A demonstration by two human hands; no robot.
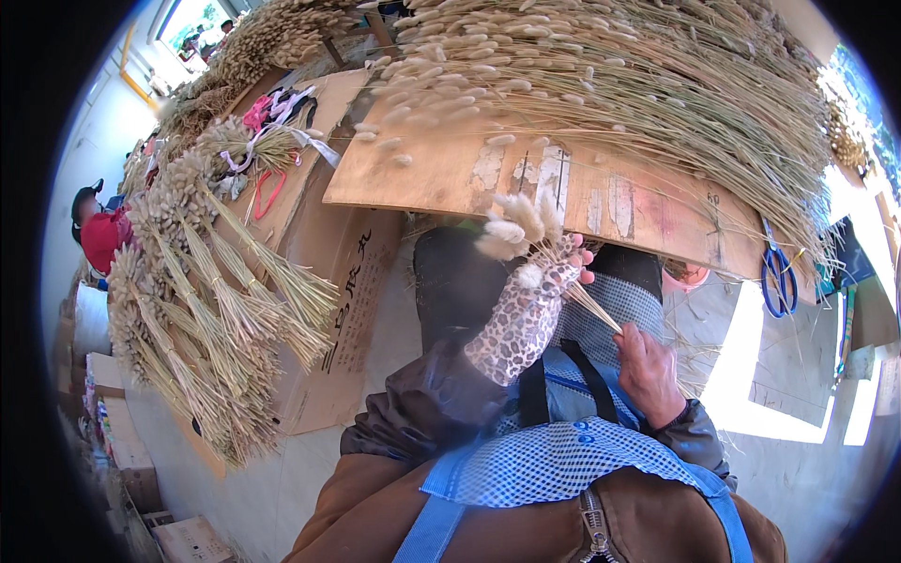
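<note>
My left hand (554,286), in a leopard-print fingerless glove, is closed around a small bunch of dried bunny-tail grass (516,227). The fluffy cream heads point up and away, near the front edge of the wooden board (422,178). Below the glove the stems slant down to the right over my lap. At their lower ends my bare right hand (648,372) is closed in a pinch on the stems. A great heap of loose bunny-tail stalks (638,103) lies across the board beyond my hands, heads toward the left.
Tied bundles of the grass (225,310) are piled on cardboard at the left. Coloured straps (277,117) lie behind them. Blue-handled scissors (778,280) hang at the board's right edge, and a pink container (685,275) stands underneath. A person in red (105,239) is at the far left.
</note>
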